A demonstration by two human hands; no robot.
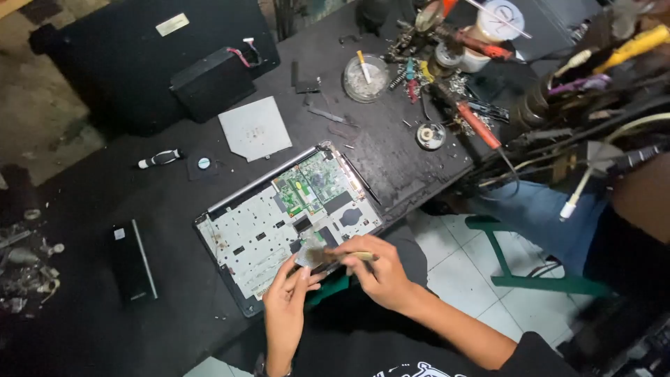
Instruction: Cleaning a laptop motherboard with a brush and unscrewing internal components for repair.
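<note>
Pinching a small pale-handled brush [347, 256] in the right hand [380, 276], handle lying roughly level and bristles pointing left over the opened laptop's [279, 223] near edge, while the left hand [287, 297] fingers clasp a small part just beside the bristle end.

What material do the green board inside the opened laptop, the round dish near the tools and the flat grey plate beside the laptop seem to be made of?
Green board: likely rigid laminate with a glossy green coat, dotted with small parts. Round dish: probably clear glass, since the dark table shows through its rim. Grey plate: seemingly thin sheet metal, matte, flat with sharp edges; painted plastic is possible.
</note>
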